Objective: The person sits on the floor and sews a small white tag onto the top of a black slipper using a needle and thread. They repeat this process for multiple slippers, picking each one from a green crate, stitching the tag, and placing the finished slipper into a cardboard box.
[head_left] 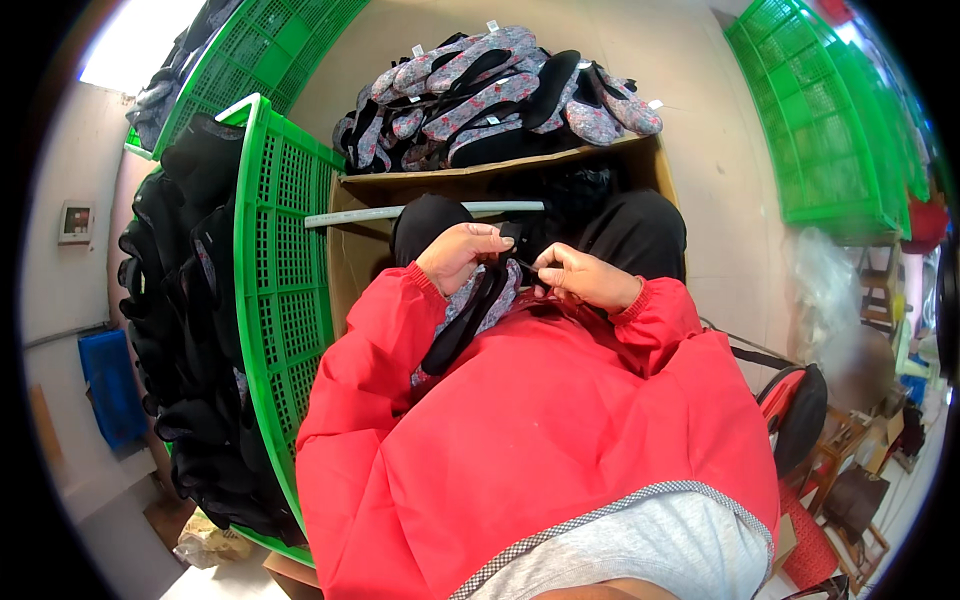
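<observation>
My left hand (460, 253) is closed in a pinch above my lap, thumb and fingertips pressed together. What it pinches is too small to tell. Close by on the right, my right hand (588, 277) has its fingers curled around a small dark thing that I cannot make out. Just beneath the hands, grey floral slippers (486, 305) with black parts lie against my red smock (560, 400). Their upper ends are partly hidden by my left hand.
A cardboard box (500, 166) stands before my knees, with a heap of floral and black slippers (480, 92) behind its edge. A grey bar (360, 215) crosses it. At left, a green crate (290, 240) borders piled black slippers (195, 300); another green crate (815, 120) stands far right.
</observation>
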`<state>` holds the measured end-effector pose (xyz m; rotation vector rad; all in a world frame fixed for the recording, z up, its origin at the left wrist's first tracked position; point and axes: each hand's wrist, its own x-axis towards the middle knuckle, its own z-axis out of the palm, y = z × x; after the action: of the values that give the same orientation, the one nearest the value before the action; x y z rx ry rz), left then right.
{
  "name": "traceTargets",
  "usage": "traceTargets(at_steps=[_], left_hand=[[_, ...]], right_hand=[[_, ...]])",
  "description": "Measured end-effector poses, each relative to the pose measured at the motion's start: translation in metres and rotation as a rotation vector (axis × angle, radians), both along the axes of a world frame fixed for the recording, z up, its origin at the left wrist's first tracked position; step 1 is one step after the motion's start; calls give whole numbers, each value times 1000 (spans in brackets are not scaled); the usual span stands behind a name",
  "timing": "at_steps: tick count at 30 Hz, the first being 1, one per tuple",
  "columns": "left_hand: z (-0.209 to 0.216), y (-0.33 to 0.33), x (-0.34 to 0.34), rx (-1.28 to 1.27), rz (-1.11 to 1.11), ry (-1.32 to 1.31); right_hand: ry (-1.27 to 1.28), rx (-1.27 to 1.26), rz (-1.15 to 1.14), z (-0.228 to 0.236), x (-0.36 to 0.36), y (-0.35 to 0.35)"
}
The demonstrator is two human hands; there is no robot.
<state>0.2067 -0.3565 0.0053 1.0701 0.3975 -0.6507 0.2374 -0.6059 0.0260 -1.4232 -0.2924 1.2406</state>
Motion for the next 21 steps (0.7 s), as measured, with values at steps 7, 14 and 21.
traceTargets(at_steps=[7,14,21], left_hand=[[0,-9,4,20,-46,5],[-5,-10,3,57,-36,6],[1,-15,5,141,-41,16]], right_hand=[[203,-37,23,8,10,9],[227,-91,104,8,19,16],[257,-96,99,9,20,22]])
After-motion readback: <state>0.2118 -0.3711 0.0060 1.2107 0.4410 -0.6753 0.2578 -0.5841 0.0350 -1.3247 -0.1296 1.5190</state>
